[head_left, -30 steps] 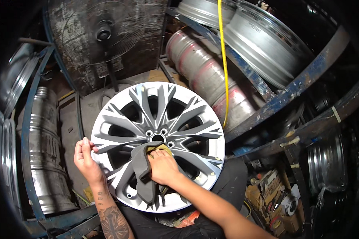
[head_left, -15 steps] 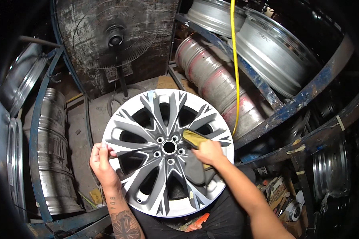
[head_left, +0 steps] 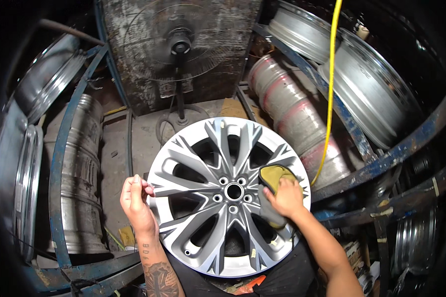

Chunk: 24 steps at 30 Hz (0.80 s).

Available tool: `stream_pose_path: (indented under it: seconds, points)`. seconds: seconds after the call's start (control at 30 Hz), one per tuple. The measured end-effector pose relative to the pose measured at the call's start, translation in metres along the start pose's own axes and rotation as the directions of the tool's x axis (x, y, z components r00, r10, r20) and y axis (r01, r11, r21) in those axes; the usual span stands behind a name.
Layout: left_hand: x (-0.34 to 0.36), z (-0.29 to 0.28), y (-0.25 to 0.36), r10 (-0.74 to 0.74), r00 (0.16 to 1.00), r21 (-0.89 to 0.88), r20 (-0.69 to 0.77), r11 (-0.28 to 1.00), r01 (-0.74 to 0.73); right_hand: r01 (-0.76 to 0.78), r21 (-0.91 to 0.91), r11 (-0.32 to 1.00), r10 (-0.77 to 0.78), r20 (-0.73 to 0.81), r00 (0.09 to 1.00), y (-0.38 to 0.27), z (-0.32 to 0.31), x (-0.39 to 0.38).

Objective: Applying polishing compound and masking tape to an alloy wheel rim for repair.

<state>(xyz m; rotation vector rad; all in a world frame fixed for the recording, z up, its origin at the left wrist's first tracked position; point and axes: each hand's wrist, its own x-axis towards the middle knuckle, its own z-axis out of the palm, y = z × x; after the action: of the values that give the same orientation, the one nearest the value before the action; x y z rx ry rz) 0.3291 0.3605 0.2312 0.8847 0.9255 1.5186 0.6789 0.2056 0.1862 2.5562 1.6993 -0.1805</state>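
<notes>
A silver and grey alloy wheel (head_left: 226,218) lies face up over my lap, its spokes spreading from a round centre hole with bolt holes about it. My right hand (head_left: 286,198) grips a yellow and grey cloth (head_left: 275,174) and presses it on the spokes right of the hub. The cloth hides part of those spokes. At the wheel's left edge my left hand (head_left: 138,203) is closed on the rim, with its fingers bent and some fingertips hidden. Small pale tape pieces stick to the near and far spokes.
A pedestal fan (head_left: 180,47) stands beyond the wheel before a stained board (head_left: 134,64). Blue metal racks (head_left: 67,163) with bare wheel rims (head_left: 79,198) flank me. A yellow hose (head_left: 332,84) hangs at the right. An orange object (head_left: 250,285) shows below the wheel.
My right hand has slid the cloth outward from near the hub toward the wheel's right edge. The whole view has shifted, so the scene sits farther right. My left hand stays at the rim.
</notes>
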Motion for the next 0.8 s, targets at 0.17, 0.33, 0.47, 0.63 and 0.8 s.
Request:
stream_pose_path:
  seconds: [0.17, 0.33, 0.47, 0.63, 0.8]
  points:
    - [0.015, 0.000, -0.004, -0.040, 0.999, -0.068, 0.005, 0.997, 0.040, 0.363, 0.322, 0.875, -0.404, 0.070, 0.912, -0.031, 0.024, -0.003]
    - [0.020, -0.016, 0.005, -0.017, 0.999, -0.063, -0.037, 0.998, 0.015, 0.249, 0.056, 0.967, -0.242, -0.109, 0.964, -0.094, 0.034, -0.016]
    - [0.027, -0.012, -0.002, -0.072, 0.996, -0.161, -0.056, 0.985, 0.062, 0.020, 0.191, 0.981, -0.037, 0.085, 0.996, -0.089, 0.006, 0.033]
    - [0.025, -0.018, 0.006, -0.068, 0.998, -0.118, -0.005, 0.991, 0.067, 0.181, 0.572, 0.800, -0.184, -0.054, 0.981, -0.122, -0.029, 0.031]
    - [0.030, -0.024, 0.011, -0.064, 0.996, -0.178, -0.063, 0.983, 0.052, 0.304, 0.176, 0.936, -0.346, 0.306, 0.887, -0.121, -0.013, 0.000]
